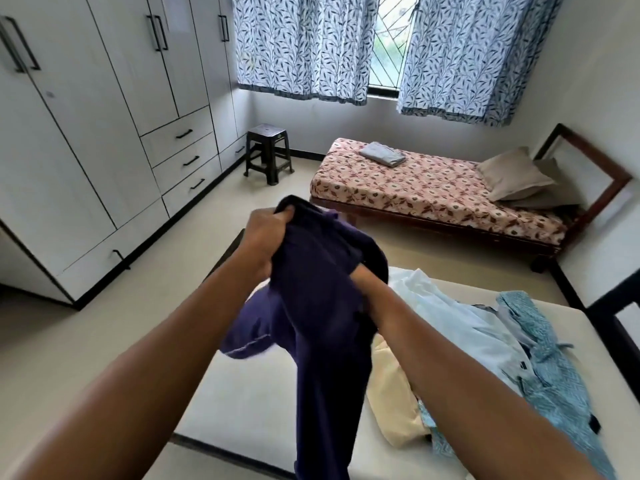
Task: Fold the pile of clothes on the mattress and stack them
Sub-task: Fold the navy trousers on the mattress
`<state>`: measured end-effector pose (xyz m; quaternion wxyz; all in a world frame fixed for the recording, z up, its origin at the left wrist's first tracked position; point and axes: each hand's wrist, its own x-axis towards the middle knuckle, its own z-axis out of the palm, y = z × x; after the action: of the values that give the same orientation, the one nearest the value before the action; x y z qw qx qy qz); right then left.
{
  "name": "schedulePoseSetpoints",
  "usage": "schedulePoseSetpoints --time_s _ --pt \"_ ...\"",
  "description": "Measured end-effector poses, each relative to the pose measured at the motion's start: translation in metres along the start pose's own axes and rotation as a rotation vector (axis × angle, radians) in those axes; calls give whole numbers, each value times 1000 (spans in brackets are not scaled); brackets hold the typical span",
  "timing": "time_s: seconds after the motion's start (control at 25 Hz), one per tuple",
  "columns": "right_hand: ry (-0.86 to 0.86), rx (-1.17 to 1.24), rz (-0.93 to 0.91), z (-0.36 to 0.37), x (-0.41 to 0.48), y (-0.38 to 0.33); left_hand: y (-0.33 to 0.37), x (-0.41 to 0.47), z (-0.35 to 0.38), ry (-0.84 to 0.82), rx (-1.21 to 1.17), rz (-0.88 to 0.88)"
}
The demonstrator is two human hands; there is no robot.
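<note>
- Purple, soft knit cloth: a dark purple garment (322, 289) hangs in the air in front of the person, bunched at the top and trailing down over the near edge of the mattress (249, 393).
- The left hand (266, 233) clenches a wad of the garment's top edge, with its fingers curled round the fabric.
- The right hand (362, 277) is lower and to the right. Its fingers are sunk in the folds and seem to clutch the cloth, though they are mostly hidden.
- The pile of clothes (485, 341) lies unfolded on the right of the mattress: a pale blue shirt (450, 317), a teal patterned piece (550, 372) and a cream piece (391, 403), all overlapping.
- Handling, as a judgement: the garment looks light and limp, with no stiffness. It will sag wherever it is not held, and it is neither slippery nor fragile.
- A crumpled handful gives no control. Better holds would be the two shoulder seams or the hem corners, which would let the cloth hang flat before it is laid down.
- Across the room a bed (433, 188) with a floral sheet carries a folded grey cloth (382, 154).
</note>
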<state>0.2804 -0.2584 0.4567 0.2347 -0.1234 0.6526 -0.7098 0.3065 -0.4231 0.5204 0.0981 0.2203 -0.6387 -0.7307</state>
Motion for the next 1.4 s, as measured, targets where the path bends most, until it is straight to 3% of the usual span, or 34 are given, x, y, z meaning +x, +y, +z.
schedulePoseSetpoints --time_s 0.12,0.16,0.28,0.36,0.52,0.6,0.68,0.76,0.8,0.92,1.0,1.08,1.16,1.24,1.32,1.4 --pt "7 -303 125 -9 2 -18 -34 41 -32 201 261 -1" --pt "81 -311 109 -28 2 -20 -47 51 -43 272 304 -25" --pt "374 -56 56 -85 -12 -45 -71 61 -64 400 248 -69" --pt "371 86 35 -95 -19 -58 -77 64 -61 389 267 -70" --pt "242 171 -67 -74 -18 -71 -56 51 -24 292 527 49" --pt "307 180 -135 -62 -13 -75 -43 21 0 208 510 275" --pt "363 159 -152 -52 -13 -71 -43 -18 22 9 448 544" --pt "334 144 -208 -46 -17 -65 -57 -41 38 -161 597 648" --pt "295 131 -236 -46 -20 -64 -60 -39 42 -137 661 681" --pt "205 -110 -319 -69 -26 -52 -46 -23 39 -90 493 529" --pt "240 -650 -304 -83 -29 -28 -35 -21 37 -184 265 334" --pt "194 -1049 -138 -85 -32 8 -35 -27 38 -284 138 198" --pt "112 -1086 17 -83 -36 23 -43 -29 38 -294 96 110" --pt "85 -985 -5 -91 -35 16 -53 -23 28 -152 136 65" --pt "237 -853 -60 -103 -32 1 -64 -12 9 4 246 -6" --pt "417 -759 -136 -102 -32 -10 -73 -8 -10 14 358 -171"
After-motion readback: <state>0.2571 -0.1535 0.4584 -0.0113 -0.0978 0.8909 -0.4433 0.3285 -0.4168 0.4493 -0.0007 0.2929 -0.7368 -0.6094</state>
